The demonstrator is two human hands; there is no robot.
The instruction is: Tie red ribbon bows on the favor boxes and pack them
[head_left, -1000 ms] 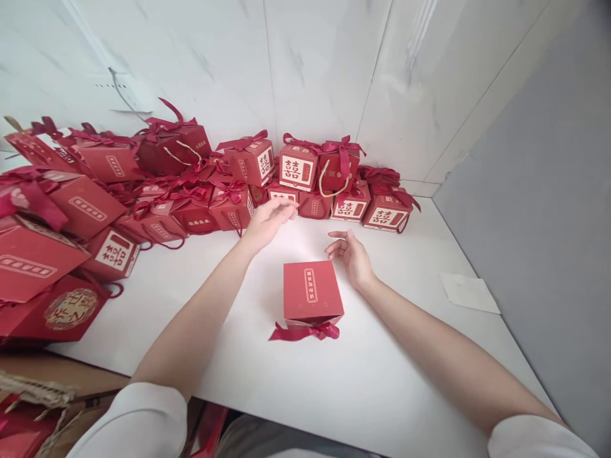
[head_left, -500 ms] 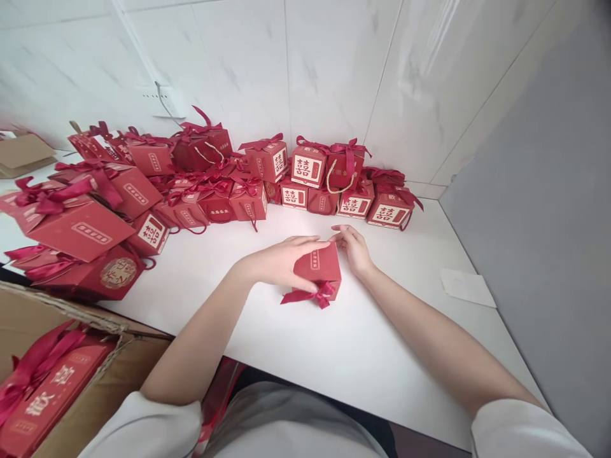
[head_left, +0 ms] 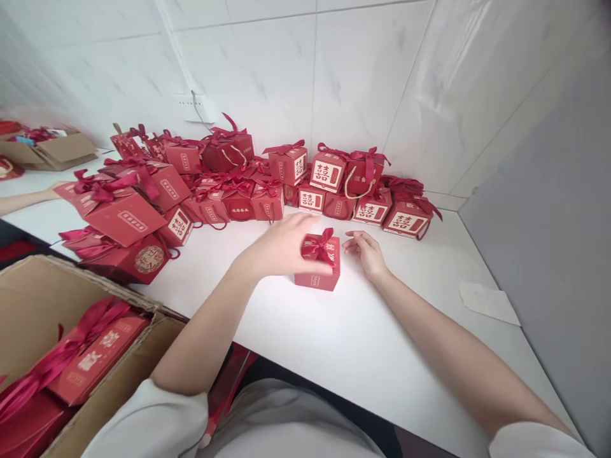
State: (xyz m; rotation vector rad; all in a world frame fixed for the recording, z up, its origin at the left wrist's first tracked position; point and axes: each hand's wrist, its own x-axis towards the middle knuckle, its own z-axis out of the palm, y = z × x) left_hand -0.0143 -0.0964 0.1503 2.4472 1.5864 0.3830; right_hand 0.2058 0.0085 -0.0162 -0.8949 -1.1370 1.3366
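Observation:
A small red gift box (head_left: 319, 275) with a dark red ribbon bow on top stands upright on the white table (head_left: 363, 331). My left hand (head_left: 281, 245) wraps round its left side and top, blurred by motion. My right hand (head_left: 366, 252) hovers just to the right of the box, fingers loosely apart, holding nothing.
Many red ribboned gift boxes (head_left: 267, 184) are heaped along the tiled wall at the back and left. A cardboard carton (head_left: 86, 343) with more red boxes sits at lower left. Another person's hand (head_left: 28, 198) rests at the far left. A white paper slip (head_left: 489, 302) lies at right.
The box was turned from lying on its side with the bow toward me to standing upright with the bow on top. My right hand came off it. The view swung left.

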